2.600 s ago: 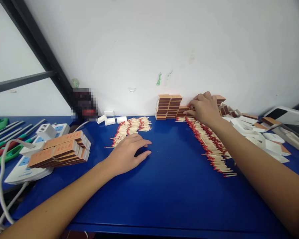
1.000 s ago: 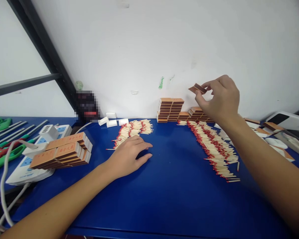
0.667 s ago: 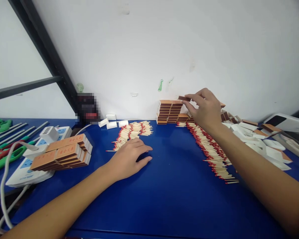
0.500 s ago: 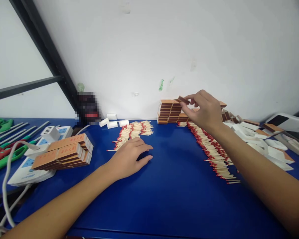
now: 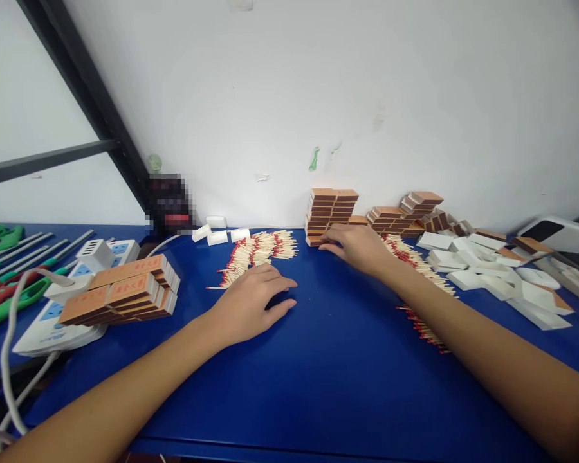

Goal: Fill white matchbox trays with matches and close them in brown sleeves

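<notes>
My left hand [image 5: 253, 297] rests on the blue table with its fingers apart and nothing in it. Just beyond it lies a pile of red-tipped matches [image 5: 265, 247]. My right hand [image 5: 359, 247] is low at the front of a double stack of brown matchboxes [image 5: 332, 206]. Its fingers reach leftward across the lowest boxes, and I see nothing between fingers and thumb; whether they touch the boxes I cannot tell. A second long row of matches [image 5: 424, 270] runs behind and partly under my right forearm.
More stacked matchboxes [image 5: 390, 215] stand by the wall. White trays [image 5: 492, 263] are heaped at right, and several small white trays [image 5: 217, 235] lie at back left. A matchbox bundle [image 5: 125, 292] is beside a power strip [image 5: 58, 312] with cables; green-handled tools [image 5: 29, 280] lie far left.
My right hand has come down and left from above the stack to its front base. The brown matchbox piece it held is no longer seen in it. My left hand has stayed put.
</notes>
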A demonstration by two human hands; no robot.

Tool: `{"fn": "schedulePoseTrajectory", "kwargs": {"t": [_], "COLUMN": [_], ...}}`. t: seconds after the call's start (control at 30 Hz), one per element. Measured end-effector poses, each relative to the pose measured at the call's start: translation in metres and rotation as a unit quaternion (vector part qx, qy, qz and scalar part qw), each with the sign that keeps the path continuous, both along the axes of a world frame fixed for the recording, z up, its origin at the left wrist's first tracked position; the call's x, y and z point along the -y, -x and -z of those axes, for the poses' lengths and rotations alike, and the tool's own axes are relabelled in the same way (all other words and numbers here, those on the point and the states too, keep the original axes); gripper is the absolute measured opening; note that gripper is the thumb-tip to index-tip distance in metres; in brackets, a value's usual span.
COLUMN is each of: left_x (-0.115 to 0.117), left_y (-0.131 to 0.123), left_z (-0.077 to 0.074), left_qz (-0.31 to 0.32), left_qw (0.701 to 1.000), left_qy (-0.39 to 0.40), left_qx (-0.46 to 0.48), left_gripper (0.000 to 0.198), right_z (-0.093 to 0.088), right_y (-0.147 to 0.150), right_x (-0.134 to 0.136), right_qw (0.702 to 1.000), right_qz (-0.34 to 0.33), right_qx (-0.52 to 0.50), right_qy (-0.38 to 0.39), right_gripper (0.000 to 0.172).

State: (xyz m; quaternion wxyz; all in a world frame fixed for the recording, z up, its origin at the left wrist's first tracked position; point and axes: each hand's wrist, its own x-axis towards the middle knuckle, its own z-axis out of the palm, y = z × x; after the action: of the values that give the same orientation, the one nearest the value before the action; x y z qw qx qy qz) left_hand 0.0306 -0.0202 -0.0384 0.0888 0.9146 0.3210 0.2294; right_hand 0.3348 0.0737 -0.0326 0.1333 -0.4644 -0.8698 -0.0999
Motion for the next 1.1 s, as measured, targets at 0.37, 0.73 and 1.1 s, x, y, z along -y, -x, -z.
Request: {"fn": "schedulePoseTrajectory", "kwargs": {"t": [0.37,0.73,1.1], "left_x": [0.001,0.000,0.002], "left_y": [-0.002,0.000,-0.002], "left_z": [-0.001,-0.001,0.001], "left_qz": [0.004,0.005,0.004], "left_qw": [1.000,1.000,1.000], "left_qy": [-0.003,-0.016,-0.012], "left_qx": [-0.004,0.000,-0.004], "left_gripper": [0.028,0.028,0.027], "right_z": [0.002,-0.021,0.006], "right_y": [0.028,-0.025,-0.086], "right_x": [0.001,-0.010,-0.040], "right_qw": [0.994,0.990,0.983], "right_qz": [0.092,0.119,0.089], "right_qx": [0.051,-0.038,0.052], "right_qy": [0.002,-0.063,-0.152], "right_gripper": [0.037,0.031,0.047]}}
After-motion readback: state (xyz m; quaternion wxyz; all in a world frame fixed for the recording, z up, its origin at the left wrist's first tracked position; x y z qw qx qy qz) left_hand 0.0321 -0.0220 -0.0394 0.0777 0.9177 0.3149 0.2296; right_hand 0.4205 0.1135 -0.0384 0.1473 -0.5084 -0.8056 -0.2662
